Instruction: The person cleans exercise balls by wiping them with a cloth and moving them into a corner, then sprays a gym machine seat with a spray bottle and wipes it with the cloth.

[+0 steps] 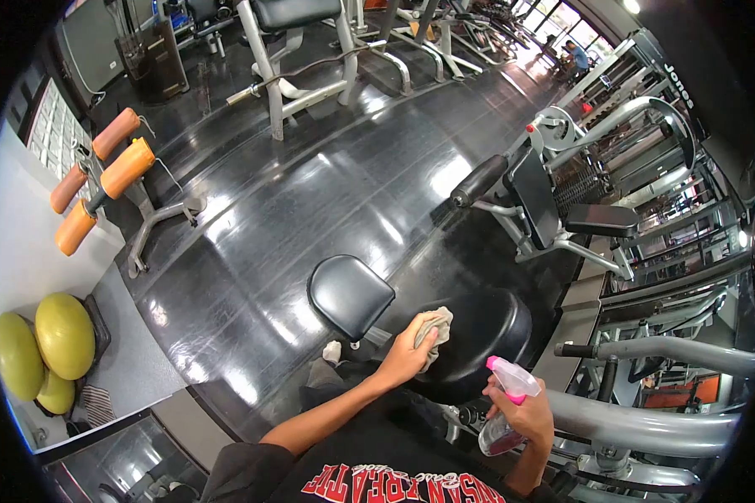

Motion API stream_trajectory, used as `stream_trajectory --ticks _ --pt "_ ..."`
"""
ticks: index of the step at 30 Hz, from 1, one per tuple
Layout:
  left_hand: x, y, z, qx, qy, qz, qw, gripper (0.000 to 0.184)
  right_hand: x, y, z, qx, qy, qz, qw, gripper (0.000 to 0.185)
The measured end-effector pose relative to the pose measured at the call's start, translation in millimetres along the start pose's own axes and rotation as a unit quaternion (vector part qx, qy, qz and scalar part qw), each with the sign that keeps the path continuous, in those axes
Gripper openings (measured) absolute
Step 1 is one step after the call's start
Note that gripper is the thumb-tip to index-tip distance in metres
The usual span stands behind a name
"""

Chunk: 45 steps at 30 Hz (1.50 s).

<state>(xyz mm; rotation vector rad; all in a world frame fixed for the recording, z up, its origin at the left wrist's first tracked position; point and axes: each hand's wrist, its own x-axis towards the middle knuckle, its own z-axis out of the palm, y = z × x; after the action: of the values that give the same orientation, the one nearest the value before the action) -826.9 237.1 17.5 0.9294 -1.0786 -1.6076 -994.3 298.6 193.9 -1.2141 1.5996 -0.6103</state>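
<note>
My left hand (404, 359) is closed around a crumpled beige cloth (435, 332). The cloth is at the near left edge of a black padded seat (491, 331); whether it presses on the pad I cannot tell. In my right hand (528, 412) is a clear spray bottle (499, 436) with a pink and white trigger head (514, 379). The bottle leans, its nozzle pointing up and left toward the seat. Some of the bottle's body is hidden behind my fingers. A smaller black pad (351, 295) stands just beyond my left hand.
Thick silver machine tubes (646, 415) run close by my right hand. A bench machine (533, 197) stands ahead to the right. Orange foam rollers (127, 168) and yellow-green exercise balls (64, 335) are at the left. Far off, a person in blue (577, 57) is visible.
</note>
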Motion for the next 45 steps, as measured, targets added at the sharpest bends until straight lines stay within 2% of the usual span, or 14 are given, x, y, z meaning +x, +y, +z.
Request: stream_trajectory --ticks 2,7,9,12,18,20,22,25,28,31,34,38,40,45 --pt "0.8 0.5 0.8 -0.015 -0.004 -0.019 1.000 0.027 0.8 0.9 0.5 -0.067 0.010 0.014 0.998 0.019" --pt "1.7 -8.0 6.4 -0.027 0.009 0.021 0.999 0.028 0.8 -14.2 6.2 -0.106 -0.010 0.032 0.994 0.014" --pt "2.1 -1.2 7.5 -0.039 0.005 0.006 0.999 0.028 2.0 -14.9 5.5 -0.114 -0.015 0.034 0.993 0.013" --pt "3.6 -5.8 9.7 -0.045 0.005 0.006 0.999 0.028 3.4 -14.6 3.7 -0.196 -0.014 0.042 0.980 0.014" --pt "6.0 -1.1 11.9 -0.009 0.006 0.043 0.999 0.028 5.2 -16.7 4.7 -0.165 0.043 0.011 0.985 0.015" --pt "5.7 0.0 11.9 -0.003 0.004 0.043 0.999 0.028 10.0 -8.9 -4.2 -0.287 0.064 -0.085 0.952 0.016" --pt "6.0 0.0 12.3 -0.037 0.001 0.001 0.999 0.029 11.9 -13.8 -5.1 -0.274 0.074 -0.068 0.956 0.017" --pt "9.0 -10.0 13.8 -0.034 0.018 0.009 0.999 0.029 13.8 -28.6 -3.8 -0.239 0.088 0.007 0.967 0.018" --pt "11.3 -17.2 12.7 -0.031 0.022 0.017 0.999 0.028 18.6 -21.2 -11.6 -0.325 0.099 -0.062 0.938 0.018" --pt "11.3 -8.9 12.2 -0.058 0.020 -0.017 0.998 0.028 20.1 -31.9 -9.9 -0.270 0.088 -0.009 0.959 0.018" --pt "15.2 -13.5 12.8 -0.058 0.024 -0.011 0.998 0.027 22.1 -34.4 -10.6 -0.257 0.088 -0.004 0.962 0.020" --pt "25.0 -28.2 12.3 -0.056 0.032 0.001 0.998 0.027 26.6 -23.2 -17.7 -0.297 0.081 -0.044 0.951 0.019" --pt "29.8 -32.1 12.4 -0.046 0.047 0.002 0.998 0.026 24.9 -32.7 -12.8 -0.190 0.084 0.008 0.978 0.016" --pt "41.3 -36.0 12.8 -0.013 0.057 -0.007 0.998 0.025 24.4 -30.1 -14.8 -0.160 0.083 0.024 0.983 0.016"
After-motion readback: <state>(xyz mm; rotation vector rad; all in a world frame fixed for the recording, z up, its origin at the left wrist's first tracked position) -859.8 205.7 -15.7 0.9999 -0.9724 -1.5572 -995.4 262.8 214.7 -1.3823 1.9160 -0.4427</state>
